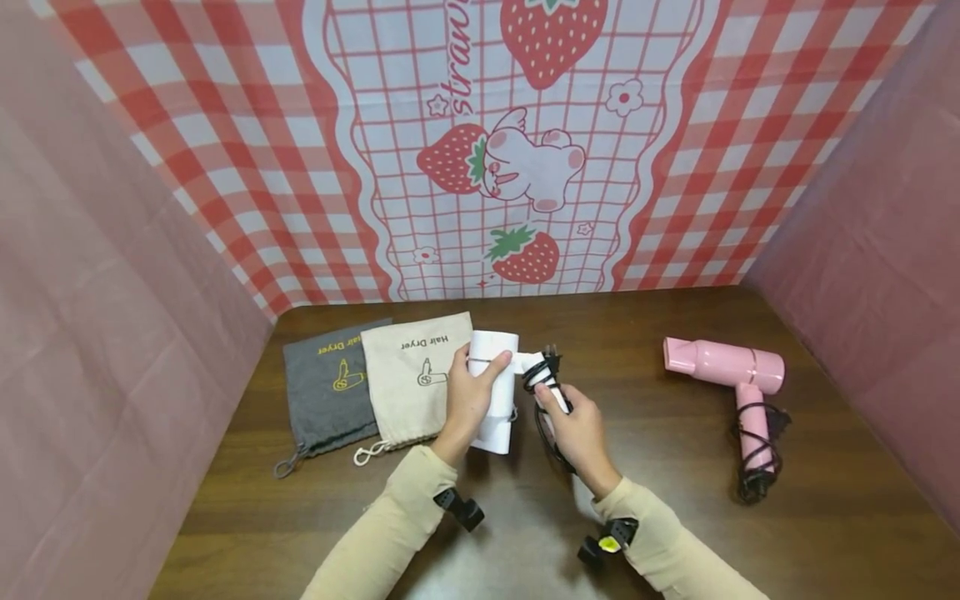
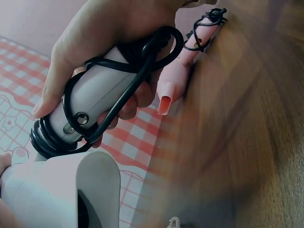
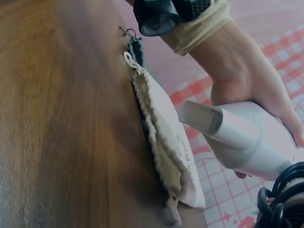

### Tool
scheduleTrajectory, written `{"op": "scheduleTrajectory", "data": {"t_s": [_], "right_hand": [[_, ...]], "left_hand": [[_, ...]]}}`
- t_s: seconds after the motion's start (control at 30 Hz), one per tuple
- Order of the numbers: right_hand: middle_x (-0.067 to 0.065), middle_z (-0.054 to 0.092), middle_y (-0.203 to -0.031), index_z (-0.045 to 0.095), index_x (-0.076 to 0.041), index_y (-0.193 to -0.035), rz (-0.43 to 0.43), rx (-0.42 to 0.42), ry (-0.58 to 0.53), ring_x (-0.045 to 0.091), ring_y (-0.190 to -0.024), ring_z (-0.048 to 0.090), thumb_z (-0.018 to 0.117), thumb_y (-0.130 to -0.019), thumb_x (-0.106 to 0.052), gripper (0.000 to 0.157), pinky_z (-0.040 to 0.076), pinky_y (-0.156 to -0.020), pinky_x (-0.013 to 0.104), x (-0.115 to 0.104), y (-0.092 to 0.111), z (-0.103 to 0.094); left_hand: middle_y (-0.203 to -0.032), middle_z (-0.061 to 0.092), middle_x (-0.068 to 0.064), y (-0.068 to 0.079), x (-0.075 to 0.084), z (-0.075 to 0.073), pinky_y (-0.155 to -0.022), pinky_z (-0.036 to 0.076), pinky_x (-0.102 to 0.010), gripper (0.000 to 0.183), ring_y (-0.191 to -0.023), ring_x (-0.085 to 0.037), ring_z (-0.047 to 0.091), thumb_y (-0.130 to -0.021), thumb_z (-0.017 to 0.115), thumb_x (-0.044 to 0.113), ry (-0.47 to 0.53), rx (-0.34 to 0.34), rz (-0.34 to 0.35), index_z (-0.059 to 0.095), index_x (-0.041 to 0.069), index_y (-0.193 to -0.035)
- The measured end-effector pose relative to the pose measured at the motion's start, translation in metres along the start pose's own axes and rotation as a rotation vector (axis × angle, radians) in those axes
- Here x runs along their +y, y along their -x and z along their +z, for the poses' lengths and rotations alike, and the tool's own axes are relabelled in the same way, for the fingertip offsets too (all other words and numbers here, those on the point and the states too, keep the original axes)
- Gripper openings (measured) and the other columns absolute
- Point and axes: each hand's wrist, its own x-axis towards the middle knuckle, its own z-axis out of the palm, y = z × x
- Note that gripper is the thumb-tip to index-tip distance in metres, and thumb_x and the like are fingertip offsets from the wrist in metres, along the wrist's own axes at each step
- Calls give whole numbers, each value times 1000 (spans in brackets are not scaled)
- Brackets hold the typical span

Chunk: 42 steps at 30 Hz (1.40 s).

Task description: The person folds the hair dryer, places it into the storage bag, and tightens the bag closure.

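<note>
A white hair dryer (image 1: 493, 425) is held between both hands over the middle of the table. My left hand (image 1: 468, 398) grips its barrel, thumb across the top; the right wrist view shows that hand (image 3: 251, 78) around the barrel and the flat nozzle (image 3: 204, 116) pointing toward the table. With its fingers curled round the handle, my right hand (image 1: 581, 429) holds the other end. A black cord (image 2: 114, 118) is wound about the handle (image 2: 95, 97), and its plug (image 1: 552, 357) sticks out near the hinge.
A beige drawstring bag (image 1: 397, 400) marked "Hair Dryer" lies left of my left hand, overlapping a dark grey one (image 1: 318, 408). At the right of the brown table (image 1: 637, 517) lies a pink hair dryer (image 1: 723, 364) with its cord wrapped. Cloth walls enclose the table's back and sides.
</note>
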Motion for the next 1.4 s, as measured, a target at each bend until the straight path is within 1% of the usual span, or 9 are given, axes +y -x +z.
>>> {"op": "scheduleTrajectory", "data": {"t_s": [0.1,0.33,0.43,0.5,0.73,0.87,1.13,1.3,1.4], "right_hand": [[9,60,-64,66,3,-101,-24,50,2,7,-47,51,63,-94,-34,37,45,-48,22,-1,2,7],[21,68,-90,65,5,-107,-84,288,26,21,-77,57,61,-96,-26,34,45,-70,26,2,10,24],[22,68,-91,65,5,-108,-85,316,21,26,-80,58,61,-96,-26,34,45,-70,28,2,10,25],[22,68,-92,65,5,-108,-85,292,44,26,-80,59,61,-96,-28,35,45,-70,29,0,8,23],[23,68,-100,59,7,-120,-67,32,87,23,-82,60,62,-94,-27,43,48,-72,28,-12,-3,7],[21,68,-99,59,3,-124,-50,-56,100,18,-80,61,64,-93,-30,45,49,-71,27,-14,-6,2],[9,60,-70,62,2,-116,-32,-55,77,9,-57,53,65,-93,-29,40,46,-55,24,-10,-10,2],[4,53,-63,62,5,-113,-4,-22,-2,8,-48,50,65,-93,-22,34,44,-48,23,-8,-11,0],[4,54,-63,62,5,-112,2,-12,2,8,-48,50,65,-93,-23,34,44,-48,22,-8,-11,-3]], "left_hand": [[-111,64,-19,3,1,2,-70,56,-34,66,-81,-23,64,-83,75,35,13,46,1,49,2,-134],[-115,64,-17,18,-2,21,-83,50,-36,70,-92,-24,62,-86,70,44,20,108,-5,47,4,-137],[-114,65,-17,20,-3,25,-83,50,-37,69,-92,-25,62,-85,70,45,38,130,6,47,4,-136],[-113,64,-17,18,-3,25,-83,50,-36,68,-92,-25,62,-86,70,43,64,140,6,48,3,-135],[-115,57,-15,10,-5,18,-79,48,-29,67,-94,-21,58,-89,66,42,195,76,-99,40,3,-136],[-115,56,-15,7,-4,16,-79,47,-28,66,-94,-20,57,-89,66,42,223,71,-121,40,4,-136],[-116,56,-16,7,-5,17,-82,47,-30,64,-95,-21,57,-91,65,40,223,62,-135,38,3,-136],[-122,54,-21,8,-8,15,-91,46,-38,66,-103,-27,57,-94,61,38,167,-10,-122,34,-1,-140],[-124,55,-22,6,-11,12,-92,47,-40,65,-105,-28,57,-95,60,37,118,-60,-106,35,-3,-140]]}}
